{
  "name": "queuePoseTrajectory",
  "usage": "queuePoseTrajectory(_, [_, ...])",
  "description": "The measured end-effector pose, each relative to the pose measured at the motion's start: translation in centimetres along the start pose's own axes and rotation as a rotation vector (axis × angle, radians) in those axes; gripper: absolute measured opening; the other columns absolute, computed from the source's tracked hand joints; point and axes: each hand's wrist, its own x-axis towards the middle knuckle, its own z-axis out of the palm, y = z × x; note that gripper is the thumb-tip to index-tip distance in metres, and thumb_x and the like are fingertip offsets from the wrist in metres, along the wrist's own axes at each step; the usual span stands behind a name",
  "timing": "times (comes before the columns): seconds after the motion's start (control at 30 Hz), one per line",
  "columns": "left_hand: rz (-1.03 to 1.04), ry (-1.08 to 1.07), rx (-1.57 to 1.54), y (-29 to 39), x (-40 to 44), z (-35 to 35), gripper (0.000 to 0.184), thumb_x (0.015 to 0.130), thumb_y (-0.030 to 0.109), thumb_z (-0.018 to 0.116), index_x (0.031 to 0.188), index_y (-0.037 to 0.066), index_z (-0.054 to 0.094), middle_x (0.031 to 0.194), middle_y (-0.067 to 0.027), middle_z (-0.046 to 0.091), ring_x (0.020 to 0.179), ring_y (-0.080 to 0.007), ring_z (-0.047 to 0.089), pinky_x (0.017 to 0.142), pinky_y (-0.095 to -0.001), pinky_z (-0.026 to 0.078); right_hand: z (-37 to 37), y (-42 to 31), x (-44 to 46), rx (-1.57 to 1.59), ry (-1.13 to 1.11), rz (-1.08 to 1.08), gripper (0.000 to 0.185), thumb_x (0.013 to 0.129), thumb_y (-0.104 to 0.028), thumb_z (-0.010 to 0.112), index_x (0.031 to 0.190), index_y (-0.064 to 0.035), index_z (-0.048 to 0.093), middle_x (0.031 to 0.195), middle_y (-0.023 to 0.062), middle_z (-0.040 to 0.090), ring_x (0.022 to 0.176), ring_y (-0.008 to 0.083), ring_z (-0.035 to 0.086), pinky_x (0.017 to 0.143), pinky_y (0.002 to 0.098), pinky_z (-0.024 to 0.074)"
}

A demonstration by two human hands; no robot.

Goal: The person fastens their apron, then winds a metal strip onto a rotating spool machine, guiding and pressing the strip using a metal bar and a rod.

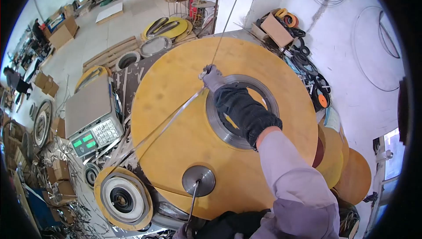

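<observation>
My right hand (212, 78), in a greyish glove, is closed around a thin metal strip (179, 112) above a large yellow round board (167, 76). The strip runs down and left from my fist, and a thin line also rises from the fist toward the top. Under my right forearm lies a flat coil of metal strip (220, 127) with an open centre. Low in the view, my gloved left hand (181, 232) is only partly visible, closed at the lower end of a metal rod (192, 206). This rod reaches a round steel disc (191, 178) on the board.
A digital scale (88, 107) stands left of the board. A small reel on a yellow disc (105, 190) sits at lower left, near metal scraps. Rings and a cardboard box (277, 30) pile against the right wall. Two people are far left.
</observation>
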Motion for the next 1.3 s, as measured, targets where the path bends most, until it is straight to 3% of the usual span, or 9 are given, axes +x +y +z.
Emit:
queuePoseTrajectory(0.3, [-0.105,-0.011,-0.114,2.1,-0.5,-1.2,0.034,0.090,0.033,0.053,0.114,0.010,0.060,0.092,-0.0193,0.066,0.087,-0.0377,0.063,0.076,-0.0444,0.048,-5.2,-0.8,2.0,0.180,0.016,0.265,0.037,0.070,-0.031,0.073,0.090,-0.0023,0.060,0.078,0.0127,0.066,0.078,0.0263,0.065,0.068,0.0355,0.0498])
queuePoseTrajectory(0.47, [-0.135,-0.003,-0.122,1.7,-0.7,-0.5,0.034,0.089,0.032,0.053,0.115,0.011,0.060,0.094,-0.0195,0.065,0.087,-0.0374,0.063,0.074,-0.0432,0.049,-8.7,-0.3,1.9,0.296,0.211,-0.044,0.037,0.075,-0.031,0.069,0.097,-0.0021,0.061,0.082,0.0133,0.067,0.079,0.0254,0.066,0.070,0.0352,0.0502])
queuePoseTrajectory(0.6, [-0.072,-0.111,-0.032,-2.6,0.9,0.3,0.031,0.089,0.031,0.052,0.112,0.011,0.060,0.091,-0.0187,0.066,0.086,-0.0374,0.063,0.070,-0.0438,0.049,-21.2,3.5,-3.1,-0.183,0.118,0.105,0.048,0.081,-0.043,0.056,0.108,-0.0024,0.061,0.107,0.0211,0.062,0.104,0.0337,0.058,0.090,0.0411,0.0432])
queuePoseTrajectory(0.63, [-0.094,0.031,0.083,0.6,0.3,-0.6,0.032,0.089,0.032,0.051,0.110,0.010,0.059,0.087,-0.0175,0.066,0.080,-0.0363,0.063,0.066,-0.0430,0.049,-24.0,9.5,-4.4,-0.503,0.132,-0.103,0.045,0.083,-0.040,0.054,0.108,-0.0030,0.061,0.108,0.0201,0.062,0.104,0.0344,0.058,0.090,0.0420,0.0429])
queuePoseTrajectory(0.7, [-0.041,0.025,0.052,-2.0,1.0,-0.7,0.031,0.089,0.033,0.051,0.111,0.013,0.058,0.078,-0.0164,0.064,0.068,-0.0359,0.061,0.061,-0.0421,0.049,-30.1,11.2,-10.4,-0.523,0.103,0.346,0.044,0.085,-0.042,0.053,0.106,-0.0036,0.061,0.106,0.0218,0.062,0.102,0.0374,0.058,0.087,0.0445,0.0435])
queuePoseTrajectory(0.8, [-0.050,-0.014,0.064,0.3,1.7,-2.8,0.035,0.087,0.032,0.053,0.112,0.009,0.059,0.086,-0.0200,0.064,0.079,-0.0382,0.060,0.070,-0.0439,0.048,-35.0,20.0,-21.6,-0.816,0.022,0.367,0.040,0.084,-0.042,0.055,0.098,-0.0046,0.061,0.106,0.0205,0.061,0.100,0.0369,0.057,0.083,0.0473,0.0442])
queuePoseTrajectory(0.87, [0.068,0.094,0.128,2.1,1.9,-3.7,0.039,0.085,0.032,0.055,0.112,0.005,0.061,0.096,-0.0236,0.064,0.092,-0.0403,0.060,0.080,-0.0456,0.046,-34.1,25.0,-28.7,-1.030,0.351,0.039,0.037,0.083,-0.039,0.056,0.092,-0.0025,0.060,0.106,0.0193,0.059,0.095,0.0381,0.057,0.086,0.0475,0.0433])
queuePoseTrajectory(1.07, [0.131,0.043,-0.028,3.9,2.2,-4.4,0.041,0.072,0.003,0.050,0.110,-0.001,0.061,0.095,-0.0239,0.065,0.093,-0.0336,0.063,0.080,-0.0379,0.048,-33.5,23.3,-33.1,-0.672,0.220,0.389,0.019,0.085,-0.021,0.051,0.082,-0.0042,0.059,0.083,0.0137,0.061,0.082,0.0320,0.060,0.075,0.0411,0.0467])
queuePoseTrajectory(1.3, [0.213,-0.176,-0.027,0.8,0.8,-2.3,0.033,0.086,0.021,0.051,0.115,0.007,0.059,0.095,-0.0219,0.064,0.091,-0.0399,0.060,0.078,-0.0451,0.048,-32.3,18.8,-36.9,-0.702,0.123,0.387,0.021,0.086,-0.023,0.050,0.083,-0.0055,0.060,0.083,0.0146,0.062,0.080,0.0324,0.061,0.073,0.0411,0.0475])
